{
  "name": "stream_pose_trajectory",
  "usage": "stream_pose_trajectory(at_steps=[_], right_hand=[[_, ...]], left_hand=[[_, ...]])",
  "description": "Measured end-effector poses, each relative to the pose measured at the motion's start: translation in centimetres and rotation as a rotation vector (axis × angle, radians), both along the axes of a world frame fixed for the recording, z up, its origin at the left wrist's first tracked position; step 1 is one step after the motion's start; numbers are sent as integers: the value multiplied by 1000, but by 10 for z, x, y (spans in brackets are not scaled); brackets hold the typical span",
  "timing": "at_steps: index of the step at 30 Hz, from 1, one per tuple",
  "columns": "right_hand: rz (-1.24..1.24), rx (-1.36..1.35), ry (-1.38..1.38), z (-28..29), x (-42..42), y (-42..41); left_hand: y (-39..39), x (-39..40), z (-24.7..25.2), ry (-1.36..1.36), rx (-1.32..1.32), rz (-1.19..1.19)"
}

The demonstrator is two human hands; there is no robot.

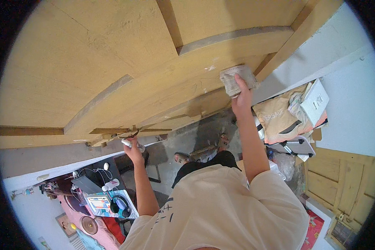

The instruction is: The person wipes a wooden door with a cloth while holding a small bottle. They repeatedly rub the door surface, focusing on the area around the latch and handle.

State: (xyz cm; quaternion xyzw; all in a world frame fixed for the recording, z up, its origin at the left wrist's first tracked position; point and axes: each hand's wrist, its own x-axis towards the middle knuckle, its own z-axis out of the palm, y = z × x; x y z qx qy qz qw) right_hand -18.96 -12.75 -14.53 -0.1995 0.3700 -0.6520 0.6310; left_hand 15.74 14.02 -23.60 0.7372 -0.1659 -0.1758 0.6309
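In front of me stands a yellow-painted wooden door (162, 78) with raised panel mouldings and a few white marks. My right hand (243, 93) holds a folded beige cloth (237, 78) at the door's surface, near its right side; whether the cloth presses on the wood I cannot tell. Lower left, my left hand (133, 149) grips a small bottle with a white top (127, 143), close to the door's metal latch (128, 133). The hand partly hides the bottle.
At right, a stuffed tan bag (270, 117) and a white box (315, 101) are piled by the wall. At lower left, headphones (120, 206) lie on a desk (132, 200) among cables. A second yellow door (347, 178) stands at right. My sandalled feet are on the concrete floor (172, 172).
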Motion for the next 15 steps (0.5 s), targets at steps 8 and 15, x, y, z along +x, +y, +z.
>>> stream_pose_trajectory(at_steps=[8,15], right_hand=[[53,-38,-10,14,33,21],[-64,-50,3,6,11,3]], left_hand=[[7,8,-12,9,-10,-16],[9,10,-15,34,-17,-20]])
